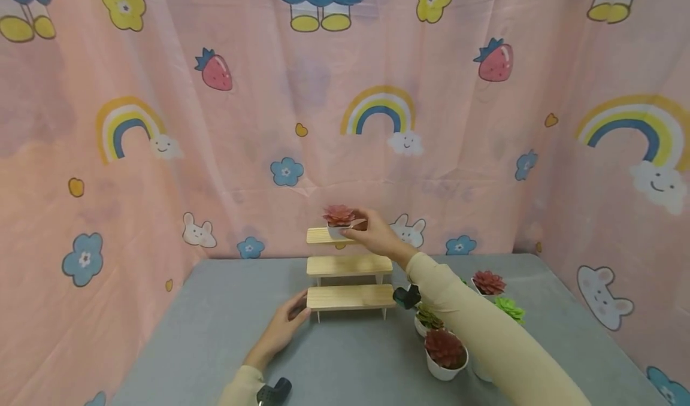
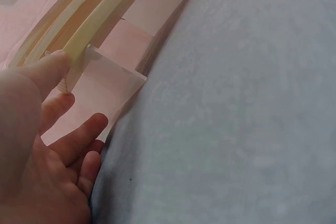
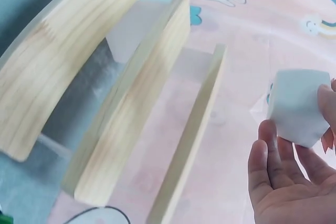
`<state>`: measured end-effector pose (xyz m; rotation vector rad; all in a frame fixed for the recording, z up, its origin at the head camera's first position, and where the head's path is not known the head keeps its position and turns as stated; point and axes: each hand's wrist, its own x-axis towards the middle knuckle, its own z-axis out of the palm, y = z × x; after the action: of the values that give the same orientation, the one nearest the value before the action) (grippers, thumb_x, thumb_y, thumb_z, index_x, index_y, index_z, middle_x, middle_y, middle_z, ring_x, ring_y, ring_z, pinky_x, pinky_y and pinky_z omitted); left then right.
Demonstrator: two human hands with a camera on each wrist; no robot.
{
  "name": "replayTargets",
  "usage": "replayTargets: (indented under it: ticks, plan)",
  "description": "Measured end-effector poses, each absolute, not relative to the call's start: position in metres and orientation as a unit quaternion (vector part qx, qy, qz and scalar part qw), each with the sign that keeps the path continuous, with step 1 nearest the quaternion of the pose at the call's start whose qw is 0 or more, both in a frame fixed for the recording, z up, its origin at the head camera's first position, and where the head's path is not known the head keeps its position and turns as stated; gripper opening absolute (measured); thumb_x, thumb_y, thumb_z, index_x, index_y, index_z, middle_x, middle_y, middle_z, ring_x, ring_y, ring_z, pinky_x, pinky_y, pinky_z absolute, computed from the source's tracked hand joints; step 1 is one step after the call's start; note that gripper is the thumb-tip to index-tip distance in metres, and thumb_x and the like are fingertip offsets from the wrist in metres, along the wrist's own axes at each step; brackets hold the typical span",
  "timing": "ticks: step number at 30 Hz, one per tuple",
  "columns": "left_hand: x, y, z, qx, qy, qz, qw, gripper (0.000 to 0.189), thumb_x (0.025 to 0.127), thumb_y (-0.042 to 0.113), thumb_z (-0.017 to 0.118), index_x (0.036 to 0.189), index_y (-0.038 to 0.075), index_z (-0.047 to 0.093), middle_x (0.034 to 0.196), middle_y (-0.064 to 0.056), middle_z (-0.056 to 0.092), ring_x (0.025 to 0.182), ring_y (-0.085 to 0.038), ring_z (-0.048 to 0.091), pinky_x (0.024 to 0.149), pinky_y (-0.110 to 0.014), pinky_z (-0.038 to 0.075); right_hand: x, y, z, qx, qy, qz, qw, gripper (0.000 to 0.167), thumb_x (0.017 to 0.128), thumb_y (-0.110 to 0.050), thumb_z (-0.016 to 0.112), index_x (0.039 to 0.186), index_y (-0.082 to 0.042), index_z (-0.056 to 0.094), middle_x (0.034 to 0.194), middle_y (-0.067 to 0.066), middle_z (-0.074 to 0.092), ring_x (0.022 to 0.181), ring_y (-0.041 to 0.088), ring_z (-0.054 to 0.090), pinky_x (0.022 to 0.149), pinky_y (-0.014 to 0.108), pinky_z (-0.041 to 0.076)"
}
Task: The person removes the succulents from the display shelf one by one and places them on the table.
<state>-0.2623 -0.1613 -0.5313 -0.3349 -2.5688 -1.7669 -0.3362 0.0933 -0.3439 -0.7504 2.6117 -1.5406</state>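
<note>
A three-tier stand with pale wooden shelves [image 1: 349,266] and whitish side supports [image 2: 107,80] is set at the back middle of the table. My right hand [image 1: 377,235] holds a small potted succulent with pink-red leaves [image 1: 339,214] at the stand's top shelf. In the right wrist view, thumb and fingers grip its white pot [image 3: 299,106], which appears beyond the top shelf's edge. On the other side, my left hand [image 1: 281,329] pinches the left end of the lowest shelf between thumb and index finger; its other fingers curl loosely beside the support.
Several potted succulents stand on the grey table [image 1: 215,334] to the right: a dark red one [image 1: 445,349], an olive-green one [image 1: 429,318], a red one [image 1: 489,282] and a bright green one [image 1: 509,310]. My right sleeve [image 1: 485,328] partly covers them. A pink patterned curtain [image 1: 242,154] hangs behind.
</note>
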Motion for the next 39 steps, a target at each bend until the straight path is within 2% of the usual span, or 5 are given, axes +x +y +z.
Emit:
replayTargets:
  ticks: [6, 19, 28, 32, 39]
  plan:
    - [-0.264, -0.162, -0.534, -0.105, -0.834, -0.542, -0.003, 0.059, 0.102, 0.036, 0.059, 0.154, 0.01, 0.043, 0.147, -0.018, 0.056, 0.138, -0.036, 0.051, 0.11, -0.054, 0.044, -0.325, 0.109, -0.341, -0.271, 0.83, -0.487, 0.009, 0.051, 0.097, -0.014, 0.067, 0.143, 0.0, 0.051, 0.142, 0.023, 0.056, 0.118, 0.039, 0.067, 0.096, 0.048, 0.056]
    - [-0.265, -0.162, -0.536, -0.111, -0.834, -0.54, -0.007, 0.061, 0.103, 0.037, 0.058, 0.154, 0.008, 0.042, 0.146, -0.02, 0.056, 0.138, -0.038, 0.051, 0.11, -0.056, 0.043, -0.299, 0.136, -0.34, -0.282, 0.808, -0.516, 0.024, 0.058, 0.091, -0.004, 0.072, 0.144, 0.002, 0.048, 0.141, 0.026, 0.054, 0.113, 0.037, 0.068, 0.089, 0.038, 0.059]
    - [-0.264, -0.163, -0.536, -0.106, -0.834, -0.542, -0.005, 0.06, 0.102, 0.039, 0.059, 0.153, 0.011, 0.045, 0.145, -0.018, 0.057, 0.137, -0.037, 0.052, 0.11, -0.056, 0.042, -0.28, 0.162, -0.346, -0.279, 0.825, -0.492, 0.001, 0.055, 0.091, -0.009, 0.075, 0.14, 0.001, 0.053, 0.133, 0.024, 0.06, 0.111, 0.035, 0.069, 0.088, 0.039, 0.06]
    - [-0.263, -0.162, -0.534, -0.106, -0.83, -0.547, -0.001, 0.058, 0.102, 0.036, 0.06, 0.153, 0.012, 0.045, 0.143, -0.015, 0.059, 0.135, -0.034, 0.054, 0.108, -0.053, 0.043, -0.275, 0.176, -0.35, -0.289, 0.831, -0.474, -0.023, 0.055, 0.089, -0.008, 0.076, 0.139, 0.0, 0.054, 0.13, 0.023, 0.063, 0.106, 0.032, 0.071, 0.085, 0.033, 0.06]
    - [-0.262, -0.161, -0.531, -0.106, -0.824, -0.557, 0.004, 0.056, 0.101, 0.031, 0.061, 0.152, 0.011, 0.047, 0.143, -0.014, 0.06, 0.135, -0.033, 0.054, 0.108, -0.053, 0.044, -0.262, 0.197, -0.359, -0.29, 0.844, -0.447, -0.063, 0.054, 0.09, -0.009, 0.076, 0.139, 0.0, 0.055, 0.128, 0.021, 0.064, 0.104, 0.025, 0.069, 0.088, 0.038, 0.059]
